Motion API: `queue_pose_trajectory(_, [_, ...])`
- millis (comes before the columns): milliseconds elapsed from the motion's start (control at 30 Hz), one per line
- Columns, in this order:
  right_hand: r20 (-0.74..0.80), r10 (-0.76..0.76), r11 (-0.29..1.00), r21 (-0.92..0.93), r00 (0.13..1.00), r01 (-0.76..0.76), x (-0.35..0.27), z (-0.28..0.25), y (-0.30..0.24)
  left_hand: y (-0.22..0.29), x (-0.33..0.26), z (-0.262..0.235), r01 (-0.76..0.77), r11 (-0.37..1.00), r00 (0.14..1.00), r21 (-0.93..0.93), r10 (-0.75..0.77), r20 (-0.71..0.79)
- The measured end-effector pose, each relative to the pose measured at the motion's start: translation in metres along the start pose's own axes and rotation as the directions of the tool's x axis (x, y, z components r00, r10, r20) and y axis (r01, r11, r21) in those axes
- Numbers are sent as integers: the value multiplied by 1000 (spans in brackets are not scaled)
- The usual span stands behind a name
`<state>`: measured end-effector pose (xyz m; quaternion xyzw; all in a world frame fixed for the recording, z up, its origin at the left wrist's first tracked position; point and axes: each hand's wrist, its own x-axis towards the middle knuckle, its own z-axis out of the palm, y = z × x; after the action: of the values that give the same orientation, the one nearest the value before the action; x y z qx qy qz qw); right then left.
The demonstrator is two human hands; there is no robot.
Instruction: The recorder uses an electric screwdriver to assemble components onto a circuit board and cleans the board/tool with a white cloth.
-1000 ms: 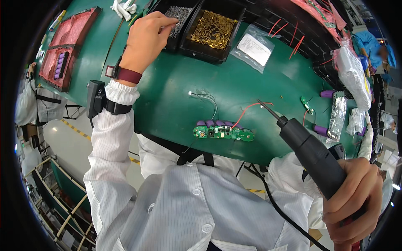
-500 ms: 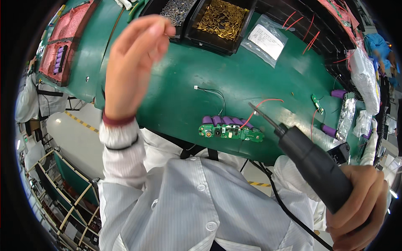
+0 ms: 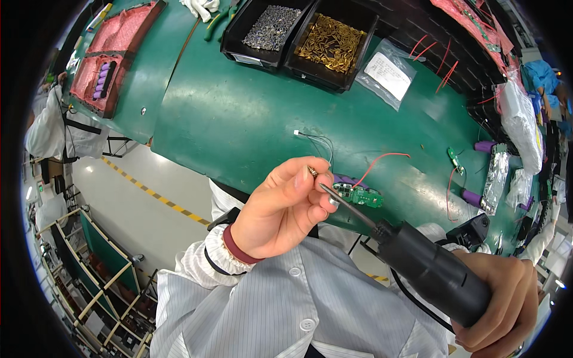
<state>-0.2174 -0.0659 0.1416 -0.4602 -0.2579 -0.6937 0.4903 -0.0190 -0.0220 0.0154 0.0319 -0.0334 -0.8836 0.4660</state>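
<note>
Between thumb and index finger, my left hand [image 3: 277, 206] pinches a small metal screw [image 3: 312, 172]. My right hand [image 3: 504, 298] is wrapped round a black electric screwdriver [image 3: 433, 268], whose bit points up and left, its tip close to my left fingers. Partly hidden behind that hand, a green circuit board [image 3: 365, 197] with purple battery cells lies near the table's front edge. A red wire [image 3: 385, 156] rises from the board, and a thin cable with a white connector [image 3: 296, 132] extends behind it.
At the back stand a black bin of silver screws [image 3: 271, 28] and another of brass-coloured pieces [image 3: 330, 45]. A clear bag with a white label [image 3: 387, 71] lies beside them. Pink-lined trays [image 3: 122, 30] are far left; purple cells [image 3: 471, 198] and foil-wrapped packs [image 3: 494, 179] lie right.
My left hand has come from beside the bins toward the screwdriver tip, and a screw now shows in its fingers. The screwdriver has shifted slightly left and down.
</note>
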Motion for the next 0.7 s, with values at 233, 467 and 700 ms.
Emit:
queue_pose_trajectory(233, [22,13,1000,-17,1000,-13,-4,1,3,-7,-4,4,-63,963,998,-262,62,-11])
queue_pose_trajectory(467, [72,53,999,0,996,-53,-2,0,1,-8,-5,4,-84,969,995,-234,67,-78])
queue_pose_trajectory(700, [221,78,993,68,972,-95,1,-14,6,-6,-5,-4,-43,992,999,-122,42,-5])
